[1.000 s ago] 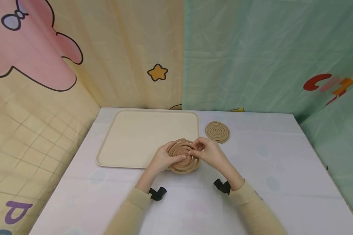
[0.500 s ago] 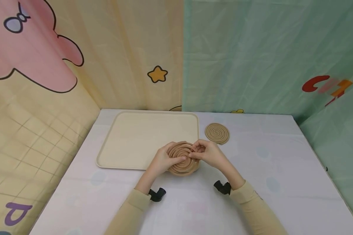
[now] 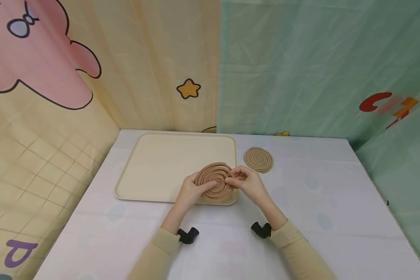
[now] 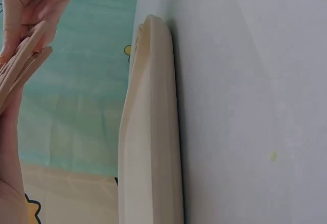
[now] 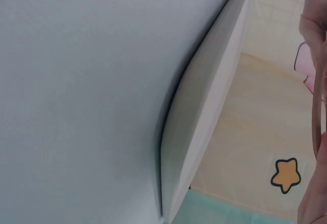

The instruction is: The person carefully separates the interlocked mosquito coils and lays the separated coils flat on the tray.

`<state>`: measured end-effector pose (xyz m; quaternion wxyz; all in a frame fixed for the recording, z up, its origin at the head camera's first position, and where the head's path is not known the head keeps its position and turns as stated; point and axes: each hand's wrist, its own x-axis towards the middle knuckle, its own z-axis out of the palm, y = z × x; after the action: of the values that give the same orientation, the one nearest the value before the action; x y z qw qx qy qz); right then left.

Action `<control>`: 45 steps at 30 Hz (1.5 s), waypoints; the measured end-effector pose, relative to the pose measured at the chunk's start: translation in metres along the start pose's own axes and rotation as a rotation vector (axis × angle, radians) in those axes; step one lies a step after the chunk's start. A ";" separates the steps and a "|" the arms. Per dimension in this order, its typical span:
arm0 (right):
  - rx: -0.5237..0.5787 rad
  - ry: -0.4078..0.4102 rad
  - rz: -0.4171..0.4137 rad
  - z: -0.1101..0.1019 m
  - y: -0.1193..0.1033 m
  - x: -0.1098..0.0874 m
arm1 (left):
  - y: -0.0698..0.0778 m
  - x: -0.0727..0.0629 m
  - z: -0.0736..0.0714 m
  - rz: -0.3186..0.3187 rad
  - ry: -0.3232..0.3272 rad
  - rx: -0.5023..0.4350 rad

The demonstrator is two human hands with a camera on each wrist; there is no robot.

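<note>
A brown mosquito coil point(image 3: 210, 170) is held up over the near right corner of the cream tray point(image 3: 154, 167). My left hand point(image 3: 189, 190) grips its left side, thumb across the front near the centre, other fingers hidden behind. At its right edge my right hand point(image 3: 247, 182) pinches the outer rings between thumb and fingertips. Seen edge-on in the left wrist view, the coil point(image 4: 26, 60) has layers standing slightly apart, so it may be a nested pair. A flat second mosquito coil point(image 3: 258, 160) lies on the table right of the tray.
The white-covered table point(image 3: 322, 194) extends around the tray. Behind it hang a yellow curtain point(image 3: 154, 70) and a green curtain point(image 3: 287, 70). Black wrist cameras point(image 3: 188, 235) project inward below each hand.
The held coil has risen a little and tilted more toward the view, with its left side shifted left. My right hand keeps its pinch at the right edge. The second coil stays in place.
</note>
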<state>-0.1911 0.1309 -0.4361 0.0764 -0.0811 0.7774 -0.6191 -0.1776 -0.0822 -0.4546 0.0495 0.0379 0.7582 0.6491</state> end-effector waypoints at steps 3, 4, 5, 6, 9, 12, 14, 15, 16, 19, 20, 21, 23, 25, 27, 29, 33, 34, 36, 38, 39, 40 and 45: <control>-0.093 0.006 -0.023 -0.002 -0.004 -0.002 | 0.003 -0.001 -0.002 0.025 0.011 0.056; -0.143 0.003 -0.051 -0.003 -0.006 -0.002 | 0.004 -0.001 -0.002 0.029 0.007 0.072; -0.192 0.002 -0.080 -0.004 -0.008 -0.002 | 0.004 -0.001 -0.002 0.036 -0.003 0.089; -0.244 0.001 -0.111 -0.004 -0.010 -0.003 | 0.005 -0.001 -0.002 0.043 -0.015 0.109; -0.359 -0.031 -0.204 -0.006 -0.017 -0.003 | 0.004 -0.001 0.000 0.070 -0.074 0.172; -0.439 -0.078 -0.252 -0.008 -0.023 -0.003 | 0.005 0.000 0.002 0.093 -0.127 0.233; -0.479 -0.113 -0.268 -0.008 -0.025 -0.003 | 0.005 0.002 0.002 0.088 -0.152 0.256; -0.491 -0.128 -0.271 -0.008 -0.026 -0.003 | 0.005 0.003 0.002 0.072 -0.165 0.254; -0.495 -0.143 -0.268 -0.008 -0.026 -0.002 | 0.005 0.003 0.002 0.050 -0.180 0.243; -0.497 -0.165 -0.271 -0.008 -0.025 -0.001 | 0.001 0.006 0.000 -0.065 -0.274 0.093; -0.496 -0.167 -0.274 -0.007 -0.025 0.000 | 0.000 0.007 0.000 -0.110 -0.320 0.006; -0.496 -0.167 -0.279 -0.007 -0.024 0.000 | -0.002 0.007 -0.001 -0.150 -0.369 -0.086; -0.503 -0.166 -0.287 -0.007 -0.022 0.001 | -0.004 0.008 -0.002 -0.220 -0.465 -0.275; -0.506 -0.166 -0.289 -0.007 -0.021 0.002 | -0.006 0.007 -0.004 -0.269 -0.547 -0.408; -0.508 -0.169 -0.286 -0.007 -0.020 0.003 | -0.005 0.007 -0.006 -0.298 -0.591 -0.453; -0.504 -0.170 -0.284 -0.006 -0.019 0.003 | -0.003 0.007 -0.007 -0.338 -0.607 -0.462; -0.497 -0.173 -0.303 -0.006 -0.019 0.003 | -0.002 0.009 -0.009 -0.414 -0.598 -0.474; -0.492 -0.177 -0.310 -0.006 -0.020 0.003 | -0.003 0.009 -0.008 -0.429 -0.587 -0.485; -0.481 -0.192 -0.334 -0.005 -0.020 0.003 | -0.004 0.010 -0.008 -0.444 -0.558 -0.507; -0.473 -0.209 -0.356 -0.005 -0.021 0.002 | -0.006 0.009 -0.007 -0.441 -0.537 -0.526; -0.469 -0.216 -0.364 -0.005 -0.021 0.002 | -0.006 0.009 -0.007 -0.440 -0.523 -0.535; -0.465 -0.219 -0.369 -0.005 -0.021 0.002 | -0.007 0.009 -0.008 -0.436 -0.510 -0.533; -0.443 -0.203 -0.411 -0.004 -0.018 0.002 | -0.004 0.007 -0.009 -0.384 -0.442 -0.440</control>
<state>-0.1930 0.1302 -0.4181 0.0072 -0.3123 0.8492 -0.4258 -0.1859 -0.0904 -0.4572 0.3400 0.0228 0.5648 0.7516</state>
